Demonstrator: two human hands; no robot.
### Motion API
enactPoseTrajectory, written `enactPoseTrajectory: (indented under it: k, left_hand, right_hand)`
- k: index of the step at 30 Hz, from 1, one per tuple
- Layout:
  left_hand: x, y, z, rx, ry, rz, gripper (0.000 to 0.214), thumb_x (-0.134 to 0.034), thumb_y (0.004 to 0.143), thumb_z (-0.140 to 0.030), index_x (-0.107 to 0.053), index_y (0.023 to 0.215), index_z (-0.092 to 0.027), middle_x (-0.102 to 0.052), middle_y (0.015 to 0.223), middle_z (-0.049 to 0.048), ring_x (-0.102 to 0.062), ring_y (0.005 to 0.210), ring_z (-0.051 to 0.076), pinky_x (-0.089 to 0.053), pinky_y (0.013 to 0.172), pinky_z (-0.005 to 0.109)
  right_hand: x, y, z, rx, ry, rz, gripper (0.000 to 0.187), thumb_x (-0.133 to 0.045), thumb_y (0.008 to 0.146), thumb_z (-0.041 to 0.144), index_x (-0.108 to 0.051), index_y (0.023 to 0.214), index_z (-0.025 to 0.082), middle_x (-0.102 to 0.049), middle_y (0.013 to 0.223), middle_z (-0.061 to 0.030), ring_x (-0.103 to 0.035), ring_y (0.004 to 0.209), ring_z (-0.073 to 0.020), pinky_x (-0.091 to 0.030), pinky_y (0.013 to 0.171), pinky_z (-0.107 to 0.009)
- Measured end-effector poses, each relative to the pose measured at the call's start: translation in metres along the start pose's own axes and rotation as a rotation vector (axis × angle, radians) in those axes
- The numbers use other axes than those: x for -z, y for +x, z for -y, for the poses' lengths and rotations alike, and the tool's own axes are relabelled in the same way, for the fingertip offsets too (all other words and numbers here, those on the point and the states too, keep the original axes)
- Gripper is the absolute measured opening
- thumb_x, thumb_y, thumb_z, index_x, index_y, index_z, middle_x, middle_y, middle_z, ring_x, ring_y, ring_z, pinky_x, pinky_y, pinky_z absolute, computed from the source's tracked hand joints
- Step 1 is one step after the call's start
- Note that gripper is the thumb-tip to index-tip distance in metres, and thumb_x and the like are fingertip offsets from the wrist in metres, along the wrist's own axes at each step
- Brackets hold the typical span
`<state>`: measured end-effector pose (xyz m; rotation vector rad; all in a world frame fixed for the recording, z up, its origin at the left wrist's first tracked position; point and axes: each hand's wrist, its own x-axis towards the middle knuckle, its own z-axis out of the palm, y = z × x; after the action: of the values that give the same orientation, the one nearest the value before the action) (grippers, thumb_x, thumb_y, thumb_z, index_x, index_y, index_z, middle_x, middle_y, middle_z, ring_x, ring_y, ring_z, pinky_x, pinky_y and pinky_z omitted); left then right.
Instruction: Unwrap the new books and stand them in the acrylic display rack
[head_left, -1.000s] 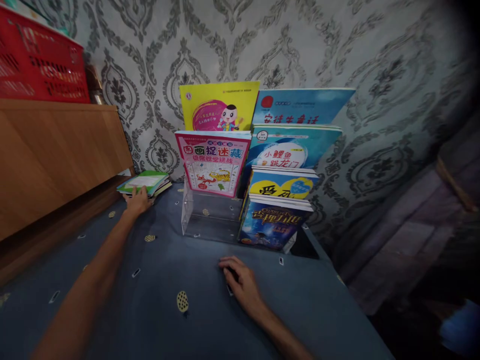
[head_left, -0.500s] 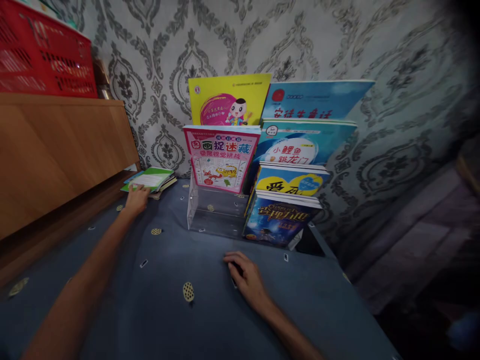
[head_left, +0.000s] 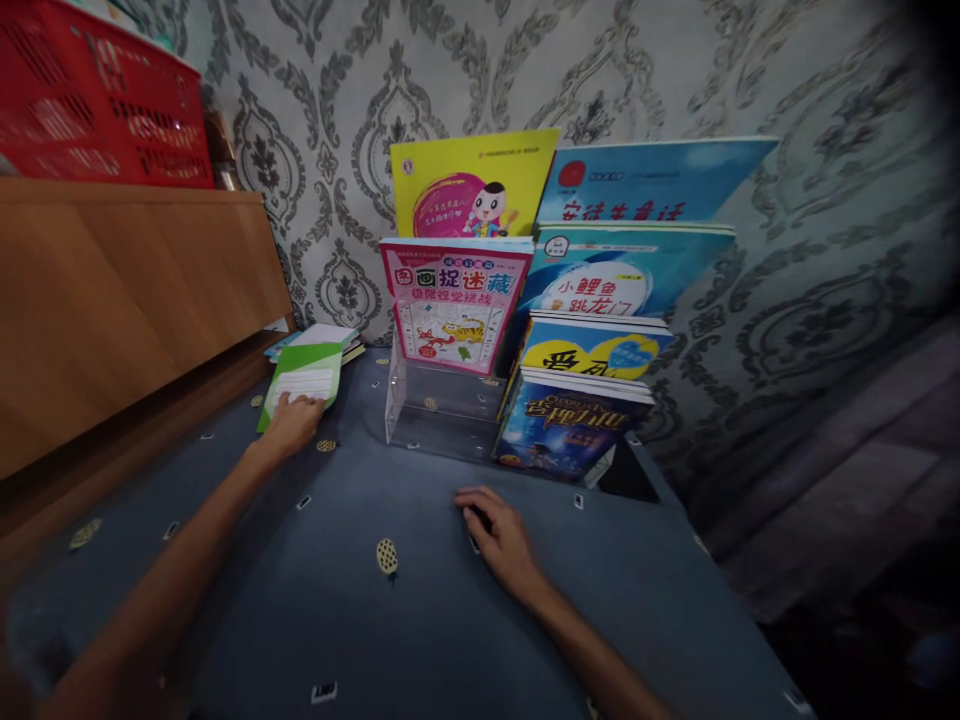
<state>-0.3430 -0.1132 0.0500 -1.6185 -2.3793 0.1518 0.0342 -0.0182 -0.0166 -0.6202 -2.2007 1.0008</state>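
Observation:
My left hand (head_left: 295,425) is on a thin green book (head_left: 307,362) with a pale lined panel, gripping its near edge with the fingers on top. The green book partly overlaps a small pile of books (head_left: 341,337) by the cabinet. My right hand (head_left: 499,535) rests on the dark tablecloth, holding nothing, its fingers loosely bent with a gap at the thumb. Beyond it stands a clear stepped rack (head_left: 442,408). A pink book (head_left: 459,300) and a yellow book (head_left: 476,170) stand at its left, and a dark blue book (head_left: 562,425) at its right front.
Behind the dark blue book, a yellow-and-blue book (head_left: 592,340), a teal book (head_left: 637,255) and a blue book (head_left: 660,175) rise in steps. A wooden cabinet (head_left: 142,300) with a red basket (head_left: 105,110) borders the left. Patterned wallpaper (head_left: 322,160) is behind.
My left hand has drawn the green book off the pile, toward me and slightly right. My right hand stays on the cloth. The whole view has shifted a little.

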Motion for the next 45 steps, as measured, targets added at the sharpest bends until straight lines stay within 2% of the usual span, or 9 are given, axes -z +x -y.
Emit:
enactPoseTrajectory:
  k: [10, 14, 17, 19, 21, 23, 27, 35, 45]
  left_hand:
    - [0.03, -0.042, -0.047, -0.119, 0.011, 0.132, 0.03, -0.044, 0.088, -0.016, -0.07, 0.103, -0.018, -0.075, 0.1, 0.0169, -0.07, 0.098, 0.03, -0.043, 0.091, 0.042]
    - [0.031, -0.05, -0.057, -0.22, -0.182, 0.18, 0.029, -0.049, 0.091, -0.041, -0.072, 0.094, -0.023, -0.075, 0.098, 0.0122, -0.07, 0.09, 0.027, -0.046, 0.078, 0.036]
    - [0.02, -0.037, -0.049, -0.282, -0.411, 0.238, 0.044, -0.043, 0.093, -0.058, -0.073, 0.093, -0.026, -0.075, 0.089, 0.005, -0.069, 0.083, 0.022, -0.047, 0.074, 0.031]
    - [0.008, -0.02, -0.037, -0.183, -0.426, 0.2, 0.046, -0.039, 0.096, -0.055, -0.072, 0.098, -0.023, -0.075, 0.093, 0.0044, -0.068, 0.085, 0.021, -0.048, 0.079, 0.029]
    - [-0.006, -0.001, -0.025, -0.002, -0.359, 0.129, 0.04, -0.041, 0.096, -0.045, -0.069, 0.112, -0.022, -0.073, 0.114, 0.0075, -0.066, 0.104, 0.023, -0.048, 0.092, 0.032]
    - [-0.018, 0.014, -0.015, 0.119, -0.321, 0.089, 0.044, -0.04, 0.096, -0.039, -0.062, 0.126, -0.016, -0.064, 0.132, 0.0156, -0.058, 0.122, 0.03, -0.046, 0.1, 0.041]
    - [-0.036, 0.027, -0.006, 0.273, -0.281, 0.066, 0.049, -0.036, 0.098, -0.039, -0.056, 0.135, -0.014, -0.058, 0.139, 0.0219, -0.053, 0.13, 0.036, -0.04, 0.106, 0.058]
    - [-0.052, 0.015, -0.011, 0.297, -0.254, 0.037, 0.054, -0.028, 0.101, -0.04, -0.049, 0.145, -0.016, -0.046, 0.155, 0.0178, -0.039, 0.146, 0.032, -0.031, 0.115, 0.059]
    - [-0.048, -0.022, -0.038, 0.231, -0.234, 0.029, 0.056, -0.026, 0.102, -0.04, -0.045, 0.148, -0.014, -0.042, 0.157, 0.0163, -0.033, 0.149, 0.03, -0.027, 0.117, 0.059]
  right_hand:
    - [-0.001, 0.0, 0.0, 0.006, -0.014, 0.0, 0.028, -0.049, 0.091, 0.02, -0.075, 0.099, 0.021, -0.073, 0.108, -0.0112, -0.069, 0.102, -0.0247, -0.053, 0.088, -0.039]
    - [-0.001, -0.001, 0.001, 0.01, -0.016, 0.007, 0.027, -0.049, 0.091, 0.019, -0.075, 0.099, 0.021, -0.073, 0.109, -0.0113, -0.069, 0.103, -0.0243, -0.053, 0.089, -0.04]
    - [-0.001, -0.001, 0.0, 0.015, -0.019, 0.008, 0.027, -0.05, 0.091, 0.018, -0.076, 0.098, 0.021, -0.073, 0.109, -0.011, -0.068, 0.103, -0.0241, -0.052, 0.093, -0.041]
    - [-0.002, -0.001, -0.001, 0.02, -0.019, 0.011, 0.028, -0.05, 0.09, 0.017, -0.076, 0.099, 0.022, -0.073, 0.109, -0.0107, -0.068, 0.103, -0.0239, -0.052, 0.093, -0.041]
    - [-0.002, -0.002, -0.002, 0.026, -0.022, 0.013, 0.028, -0.05, 0.09, 0.017, -0.076, 0.1, 0.022, -0.073, 0.109, -0.0104, -0.068, 0.102, -0.0234, -0.052, 0.093, -0.04]
    - [-0.002, -0.002, -0.002, 0.031, -0.024, 0.015, 0.029, -0.05, 0.09, 0.017, -0.076, 0.101, 0.023, -0.073, 0.109, -0.0101, -0.068, 0.102, -0.0229, -0.052, 0.091, -0.039]
    - [-0.003, -0.003, -0.001, 0.032, -0.021, 0.007, 0.028, -0.05, 0.09, 0.016, -0.076, 0.099, 0.022, -0.073, 0.108, -0.0095, -0.068, 0.101, -0.0225, -0.053, 0.09, -0.038]
    - [-0.002, -0.003, -0.002, 0.056, -0.036, 0.022, 0.029, -0.049, 0.091, 0.015, -0.075, 0.101, 0.022, -0.072, 0.11, -0.0106, -0.068, 0.102, -0.0225, -0.052, 0.09, -0.039]
    - [-0.006, -0.003, -0.006, 0.082, -0.046, 0.01, 0.027, -0.05, 0.088, 0.013, -0.074, 0.099, 0.02, -0.072, 0.108, -0.0104, -0.068, 0.101, -0.0232, -0.052, 0.091, -0.04]
